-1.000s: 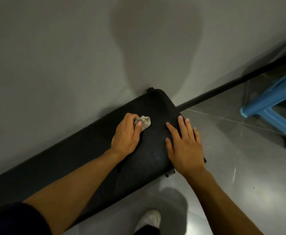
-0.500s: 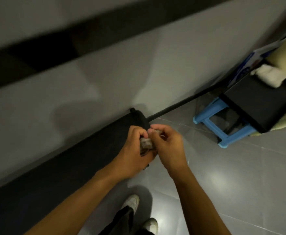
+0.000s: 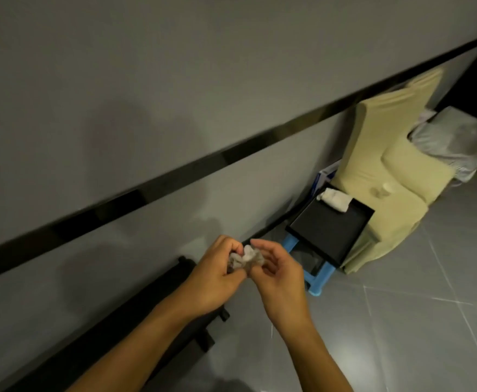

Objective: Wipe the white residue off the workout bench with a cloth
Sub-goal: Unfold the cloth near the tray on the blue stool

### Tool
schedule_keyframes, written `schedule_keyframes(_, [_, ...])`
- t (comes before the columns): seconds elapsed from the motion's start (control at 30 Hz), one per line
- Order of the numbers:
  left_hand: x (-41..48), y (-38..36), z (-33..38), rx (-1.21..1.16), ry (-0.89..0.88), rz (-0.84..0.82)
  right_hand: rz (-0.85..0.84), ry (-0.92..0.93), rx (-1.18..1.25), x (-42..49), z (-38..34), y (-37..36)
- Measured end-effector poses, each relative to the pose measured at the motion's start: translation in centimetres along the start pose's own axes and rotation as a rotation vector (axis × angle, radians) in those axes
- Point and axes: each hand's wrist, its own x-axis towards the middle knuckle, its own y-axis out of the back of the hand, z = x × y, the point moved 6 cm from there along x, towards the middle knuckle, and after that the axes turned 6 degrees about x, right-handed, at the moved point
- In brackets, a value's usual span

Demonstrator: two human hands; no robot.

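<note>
A small crumpled greyish cloth (image 3: 245, 259) is held up in the air between both hands. My left hand (image 3: 214, 274) grips its left side with curled fingers. My right hand (image 3: 278, 274) pinches its right side with thumb and fingers. Below and behind my left arm, the black workout bench (image 3: 112, 332) runs along the grey wall, its far end near the hands. Much of its surface is hidden by my left forearm; no white residue is visible on it.
A blue plastic stool (image 3: 317, 281) stands right of the bench end, with a black tray (image 3: 330, 224) on it holding a white cloth (image 3: 334, 200). Yellowish cushions (image 3: 395, 171) lean against the wall behind. Grey tiled floor (image 3: 415, 321) spreads to the right.
My left hand lifted the cloth off the bench and my right hand left the bench to join it. Both now hold the cloth in the air, and the view has tilted upward.
</note>
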Motion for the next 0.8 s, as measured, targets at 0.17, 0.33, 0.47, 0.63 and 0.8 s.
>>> schedule_keyframes(0.17, [1.6,-5.5,7.9,0.105,-0.050,0.025,0.111,0.155,-0.075,-0.5,-5.0,9.4])
schedule_keyframes(0.33, [3.6,-10.1,15.9,-0.003,-0.083,0.241,0.007,0.249,-0.185,-0.3,-8.8,18.8])
schedule_keyframes(0.47, [5.3,-13.6,19.8,0.052,-0.139,0.210,-0.019,0.266,-0.410,0.8,-9.6,25.1])
schedule_keyframes(0.63, [7.2,-17.1,21.6,0.027,-0.144,0.217,-0.234,0.053,-0.360,2.4,-7.4,29.1])
schedule_keyframes(0.8, [10.6,-18.2,20.3,0.036,-0.062,0.155,-0.285,0.240,-0.612,5.5,-7.4,32.5])
